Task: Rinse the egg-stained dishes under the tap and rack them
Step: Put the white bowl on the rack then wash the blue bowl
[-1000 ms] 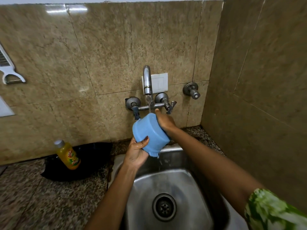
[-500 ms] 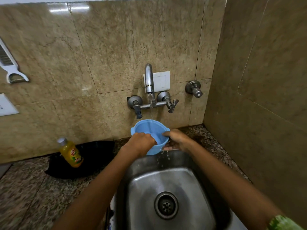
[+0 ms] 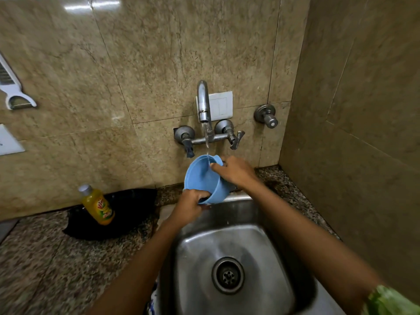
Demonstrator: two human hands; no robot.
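Note:
A light blue plastic bowl [image 3: 203, 178] is held tilted above the back of the steel sink [image 3: 229, 237], its opening turned to the upper left. Water runs from the wall tap [image 3: 203, 103] onto its upper rim. My left hand [image 3: 189, 206] grips the bowl's lower rim from below. My right hand [image 3: 235, 170] holds the upper rim, fingers reaching into the stream. Both hands are shut on the bowl. No rack is in view.
A yellow dish-soap bottle [image 3: 97, 204] leans on a black cloth or bag [image 3: 127, 214] on the granite counter [image 3: 45, 264] left of the sink. Two tap handles flank the spout; a third valve [image 3: 266, 115] sits right. A tiled side wall closes the right.
The bowl went from bottom-up under the tap, to upright catching water, to tilted leftward now. My left hand moved under its lower rim and my right hand moved to the upper rim.

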